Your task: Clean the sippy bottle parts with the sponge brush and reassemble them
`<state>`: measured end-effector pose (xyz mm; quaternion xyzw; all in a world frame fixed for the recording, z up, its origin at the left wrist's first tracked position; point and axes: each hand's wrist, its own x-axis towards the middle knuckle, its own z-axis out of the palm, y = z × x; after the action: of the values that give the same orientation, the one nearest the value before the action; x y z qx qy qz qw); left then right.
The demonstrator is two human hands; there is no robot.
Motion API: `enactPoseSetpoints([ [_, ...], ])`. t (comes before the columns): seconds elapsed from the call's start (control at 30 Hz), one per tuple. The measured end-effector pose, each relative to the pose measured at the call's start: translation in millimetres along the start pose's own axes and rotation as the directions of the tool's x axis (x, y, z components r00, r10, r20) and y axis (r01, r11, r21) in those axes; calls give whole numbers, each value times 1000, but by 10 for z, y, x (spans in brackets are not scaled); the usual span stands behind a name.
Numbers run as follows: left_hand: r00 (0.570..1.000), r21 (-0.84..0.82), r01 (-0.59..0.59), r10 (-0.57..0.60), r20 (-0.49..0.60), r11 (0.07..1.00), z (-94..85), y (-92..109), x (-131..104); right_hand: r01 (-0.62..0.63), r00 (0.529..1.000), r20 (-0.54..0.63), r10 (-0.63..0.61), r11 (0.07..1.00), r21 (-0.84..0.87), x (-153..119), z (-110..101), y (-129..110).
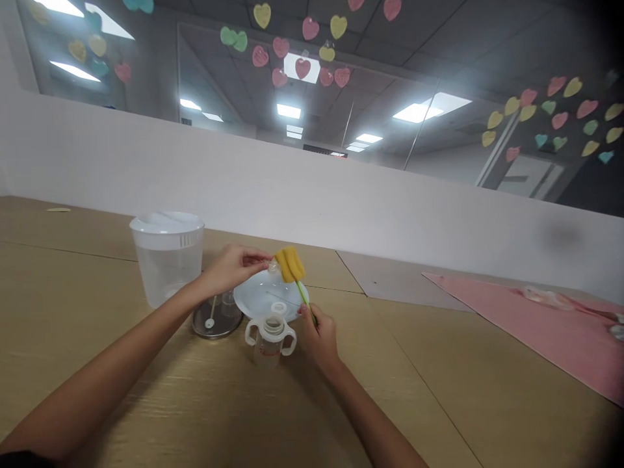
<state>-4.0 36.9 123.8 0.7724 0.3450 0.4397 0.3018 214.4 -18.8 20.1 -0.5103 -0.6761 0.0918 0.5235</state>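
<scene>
My right hand (320, 335) is closed round the green handle of a bottle brush with a yellow sponge head (291, 264). The sponge is raised above a shallow pale bowl (253, 305). My left hand (238, 265) pinches a small clear piece, which looks like a bottle nipple (273, 266), right beside the sponge; whether they touch I cannot tell. A baby bottle (269, 351) stands upright and uncapped in front of the bowl, with two white handles and red print. A white ring (279, 308) lies at the bowl's near side.
On the left stands a clear bucket with a white lid (166, 224). A round dark tray (217, 333) beneath my left forearm carries a straw with a white weight (209, 323) and a clear cup (229, 303). Pink cloth (546, 325) covers the right side, before a white wall (292, 188).
</scene>
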Motion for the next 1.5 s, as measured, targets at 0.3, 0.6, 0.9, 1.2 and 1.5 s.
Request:
enactPoseSetpoints([
  [0.3,1000,23,10,-9,-22,1000,-12,31,-23,-169,985,8,171,967,191,30,24,4],
  [0.6,999,8,-4,4,-46,1000,47,40,-28,-215,973,130,188,948,236,28,40,-7],
  [0.9,924,413,-303,371,-94,859,221,-18,-87,-211,971,169,170,942,261,6,3,-49],
  [1.2,953,403,-182,262,-151,897,105,-36,-56,-314,949,119,290,880,357,58,17,2],
  [1.5,992,441,-82,114,-47,894,-38,-21,-18,-96,993,75,88,989,116,2,29,-6],
])
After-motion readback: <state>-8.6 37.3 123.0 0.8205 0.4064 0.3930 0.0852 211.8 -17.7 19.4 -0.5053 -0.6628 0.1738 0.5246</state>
